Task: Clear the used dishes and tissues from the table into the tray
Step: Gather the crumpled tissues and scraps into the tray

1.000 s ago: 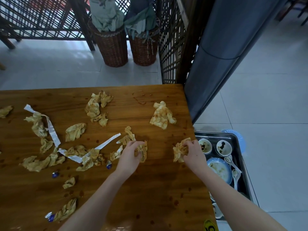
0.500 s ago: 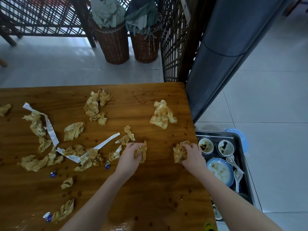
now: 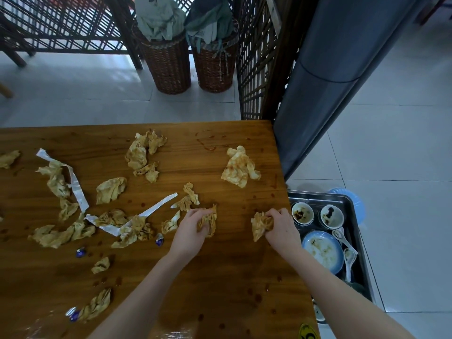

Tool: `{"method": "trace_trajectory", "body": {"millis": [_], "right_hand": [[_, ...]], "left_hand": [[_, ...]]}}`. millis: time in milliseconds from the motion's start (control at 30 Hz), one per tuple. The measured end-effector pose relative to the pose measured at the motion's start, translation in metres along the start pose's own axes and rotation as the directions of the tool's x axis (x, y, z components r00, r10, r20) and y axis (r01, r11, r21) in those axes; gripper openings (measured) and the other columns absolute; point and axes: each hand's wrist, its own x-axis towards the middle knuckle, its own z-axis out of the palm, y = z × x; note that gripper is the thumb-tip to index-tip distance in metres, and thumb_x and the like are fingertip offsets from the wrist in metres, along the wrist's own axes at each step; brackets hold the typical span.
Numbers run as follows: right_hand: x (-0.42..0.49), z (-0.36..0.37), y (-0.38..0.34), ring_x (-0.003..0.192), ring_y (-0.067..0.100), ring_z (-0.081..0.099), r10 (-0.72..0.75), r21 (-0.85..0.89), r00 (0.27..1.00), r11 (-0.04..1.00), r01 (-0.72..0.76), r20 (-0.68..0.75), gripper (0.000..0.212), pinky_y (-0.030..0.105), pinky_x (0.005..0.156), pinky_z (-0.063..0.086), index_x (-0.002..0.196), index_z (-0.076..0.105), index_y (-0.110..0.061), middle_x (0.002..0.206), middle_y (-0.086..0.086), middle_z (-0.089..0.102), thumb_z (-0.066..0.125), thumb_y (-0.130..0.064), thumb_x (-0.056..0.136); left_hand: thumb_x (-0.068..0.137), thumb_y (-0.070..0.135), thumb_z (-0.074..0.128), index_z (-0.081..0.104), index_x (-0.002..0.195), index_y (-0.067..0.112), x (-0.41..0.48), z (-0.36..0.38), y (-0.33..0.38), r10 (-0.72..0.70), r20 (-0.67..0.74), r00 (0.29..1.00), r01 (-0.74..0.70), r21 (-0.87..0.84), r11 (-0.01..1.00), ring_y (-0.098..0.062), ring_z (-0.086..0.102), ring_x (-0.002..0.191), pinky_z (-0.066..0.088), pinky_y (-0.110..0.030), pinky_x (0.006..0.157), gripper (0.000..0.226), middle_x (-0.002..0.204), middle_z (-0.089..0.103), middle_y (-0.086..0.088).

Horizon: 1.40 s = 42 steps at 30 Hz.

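Right hand (image 3: 281, 228) clenching a tissue wad (image 3: 260, 222) sits nearest the tray (image 3: 352, 204) at right of frame; left hand (image 3: 193, 227) grips another tissue (image 3: 208, 220).

I see the table (image 3: 232, 277) as varnished wood, glossy, its grain clear under dark spots. The tissues (image 3: 238, 167) are crumpled paper, matt and stained brown. The tray (image 3: 318, 195) is shiny metal, and its bowls (image 3: 302, 213) look glazed and smooth. The baskets (image 3: 166, 67) are rough woven wicker holding soft cloth (image 3: 159, 18).
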Motion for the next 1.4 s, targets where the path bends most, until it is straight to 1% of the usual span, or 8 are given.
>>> {"method": "trace_trajectory", "body": {"millis": [267, 433, 500, 667, 833, 1033, 1200, 1400], "right_hand": [[-0.006, -0.004, -0.024, 0.103, 0.016, 0.045, -0.057, 0.051, 0.998, 0.997, 0.059, -0.036, 0.037, 0.026, 0.07, 0.041, 0.116, 0.054, -0.024, 0.108, -0.004, 0.04, 0.063, -0.019, 0.081], [-0.008, -0.002, -0.044, 0.107, 0.016, 0.045, -0.093, 0.046, 0.995, 0.994, 0.095, -0.035, 0.039, 0.027, 0.07, 0.046, 0.117, 0.055, -0.024, 0.11, -0.005, 0.041, 0.066, -0.02, 0.08], [-0.009, 0.001, -0.052, 0.106, 0.016, 0.046, -0.109, 0.03, 0.993, 0.993, 0.11, -0.032, 0.039, 0.025, 0.065, 0.043, 0.117, 0.054, -0.026, 0.11, -0.005, 0.041, 0.067, -0.021, 0.08], [-0.01, 0.011, -0.073, 0.105, 0.014, 0.046, -0.162, 0.002, 0.986, 0.987, 0.162, -0.024, 0.04, 0.023, 0.063, 0.043, 0.116, 0.054, -0.028, 0.107, -0.008, 0.039, 0.068, -0.022, 0.079], [-0.008, 0.021, -0.092, 0.106, 0.013, 0.046, -0.196, -0.013, 0.98, 0.98, 0.197, 0.013, 0.041, 0.022, 0.062, 0.045, 0.117, 0.055, -0.028, 0.109, -0.008, 0.04, 0.069, -0.022, 0.079], [-0.003, 0.036, -0.114, 0.102, 0.014, 0.045, -0.217, -0.034, 0.972, 0.975, 0.221, 0.088, 0.044, 0.018, 0.048, 0.031, 0.119, 0.053, -0.028, 0.105, -0.008, 0.036, 0.067, -0.017, 0.079], [0.005, 0.052, -0.127, 0.104, 0.013, 0.045, -0.198, -0.071, 0.973, 0.976, 0.207, 0.12, 0.048, 0.022, 0.058, 0.044, 0.122, 0.051, -0.029, 0.108, -0.008, 0.037, 0.07, -0.02, 0.079], [0.013, 0.066, -0.132, 0.106, 0.014, 0.044, -0.157, -0.092, 0.972, 0.98, 0.175, 0.173, 0.052, 0.024, 0.059, 0.047, 0.126, 0.049, -0.03, 0.114, -0.006, 0.04, 0.071, -0.025, 0.079]], "left_hand": [[0.093, 0.008, 0.056, 0.057, 0.123, 0.036, -0.012, -0.011, -0.003, 0.02, -0.011, 1.0, -0.02, 0.006, 1.0, 0.002, 0.052, 0.098, 0.037, -0.001, 0.076, 0.042, 0.126, 0.049, 0.011], [0.093, 0.006, 0.055, 0.059, 0.123, 0.029, -0.022, -0.022, -0.007, 0.022, -0.03, 0.999, -0.022, -0.008, 1.0, -0.012, 0.054, 0.113, 0.05, -0.029, 0.095, 0.039, 0.126, 0.051, 0.008], [0.093, 0.006, 0.054, 0.058, 0.122, 0.031, -0.026, -0.027, -0.011, 0.007, -0.044, 0.999, -0.008, -0.02, 1.0, -0.011, 0.054, 0.113, 0.048, -0.027, 0.095, 0.039, 0.125, 0.05, 0.009], [0.093, 0.009, 0.055, 0.058, 0.124, 0.03, -0.036, -0.039, -0.026, -0.049, -0.074, 0.996, 0.048, -0.011, 0.999, -0.007, 0.058, 0.088, 0.043, -0.012, 0.072, 0.037, 0.126, 0.05, 0.007], [0.094, 0.007, 0.053, 0.059, 0.123, 0.026, -0.042, -0.053, -0.04, -0.066, -0.111, 0.992, 0.062, -0.035, 0.997, -0.012, 0.057, 0.102, 0.048, -0.022, 0.083, 0.035, 0.124, 0.051, 0.006], [0.093, 0.005, 0.053, 0.062, 0.12, 0.026, -0.049, -0.065, -0.062, -0.069, -0.158, 0.985, 0.063, -0.039, 0.997, -0.007, 0.055, 0.099, 0.04, -0.007, 0.078, 0.035, 0.117, 0.053, 0.009], [0.092, 0.008, 0.056, 0.06, 0.119, 0.032, -0.051, -0.073, -0.079, -0.136, -0.175, 0.975, 0.125, -0.069, 0.99, -0.004, 0.049, 0.104, 0.041, -0.016, 0.088, 0.036, 0.116, 0.048, 0.015], [0.093, 0.008, 0.054, 0.061, 0.119, 0.029, -0.051, -0.078, -0.093, -0.127, -0.194, 0.973, 0.117, -0.066, 0.991, 0.0, 0.048, 0.105, 0.035, -0.007, 0.087, 0.034, 0.113, 0.049, 0.016]]}}
